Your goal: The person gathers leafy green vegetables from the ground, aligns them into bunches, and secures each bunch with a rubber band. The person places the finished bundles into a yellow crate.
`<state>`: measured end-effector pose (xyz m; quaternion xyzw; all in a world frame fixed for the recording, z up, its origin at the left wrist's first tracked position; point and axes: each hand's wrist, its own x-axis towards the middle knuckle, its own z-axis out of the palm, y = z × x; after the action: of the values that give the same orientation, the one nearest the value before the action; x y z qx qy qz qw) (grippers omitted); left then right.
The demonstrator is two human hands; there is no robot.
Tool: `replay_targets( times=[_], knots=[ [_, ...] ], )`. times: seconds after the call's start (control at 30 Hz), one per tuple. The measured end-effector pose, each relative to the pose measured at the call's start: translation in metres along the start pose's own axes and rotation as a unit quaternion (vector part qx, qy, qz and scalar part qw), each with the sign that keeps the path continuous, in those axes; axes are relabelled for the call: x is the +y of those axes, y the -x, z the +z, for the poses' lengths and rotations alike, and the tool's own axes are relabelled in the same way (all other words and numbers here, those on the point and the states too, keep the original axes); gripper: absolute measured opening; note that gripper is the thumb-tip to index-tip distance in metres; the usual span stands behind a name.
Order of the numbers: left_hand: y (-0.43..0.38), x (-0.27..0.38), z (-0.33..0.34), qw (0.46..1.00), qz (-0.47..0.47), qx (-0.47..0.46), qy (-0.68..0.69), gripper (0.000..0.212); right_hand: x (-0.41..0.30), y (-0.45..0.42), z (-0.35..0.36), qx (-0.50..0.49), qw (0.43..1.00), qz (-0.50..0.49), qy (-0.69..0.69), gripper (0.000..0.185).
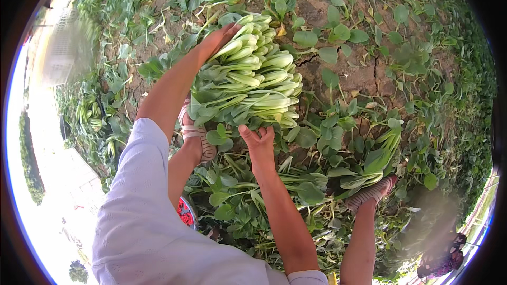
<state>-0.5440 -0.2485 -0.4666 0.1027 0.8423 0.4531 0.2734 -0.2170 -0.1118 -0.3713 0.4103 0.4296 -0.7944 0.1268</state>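
Observation:
A large pile of leafy greens with pale stems, resembling bok choy (253,75), lies on the soil before me, its stem ends towards the right and its leaves towards the left. My left hand (222,39) rests against the pile's upper left edge; its fingers are partly hidden by the greens. At the lower edge, my right hand (259,142) touches the leaves with thumb and fingertips, the thumb apart from the fingers. Whether either hand grips any stems cannot be told. Another small bunch of greens (376,162) lies beside my sandal on the right.
My sandalled feet stand at the left (200,134) and right (374,192). A round container (194,215) with red pieces sits by my leg. Cut greens (90,113) lie at the far left. Low plants cover the cracked soil (360,67).

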Motion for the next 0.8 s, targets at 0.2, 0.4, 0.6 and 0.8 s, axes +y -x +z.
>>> replay_targets(
  times=[0.2, 0.4, 0.6, 0.8],
  knots=[
    [0.064, 0.046, 0.039, 0.992, 0.05, 0.016, -0.119, 0.073, 0.001, -0.024, -0.001, -0.026, 0.991, -0.117, -0.056, 0.117],
    [0.132, 0.025, 0.085, 0.957, -0.031, -0.065, 0.281, 0.048, 0.02, -0.015, -0.007, -0.106, 0.975, -0.128, -0.149, 0.093],
    [0.227, 0.093, 0.141, 0.984, -0.01, 0.042, 0.171, 0.044, 0.023, 0.075, -0.058, -0.031, 0.984, -0.087, -0.153, 0.062],
    [0.296, 0.091, 0.204, 0.969, -0.072, 0.098, -0.213, 0.045, 0.129, 0.115, -0.093, 0.096, 0.982, -0.12, 0.114, 0.061]
  ],
)
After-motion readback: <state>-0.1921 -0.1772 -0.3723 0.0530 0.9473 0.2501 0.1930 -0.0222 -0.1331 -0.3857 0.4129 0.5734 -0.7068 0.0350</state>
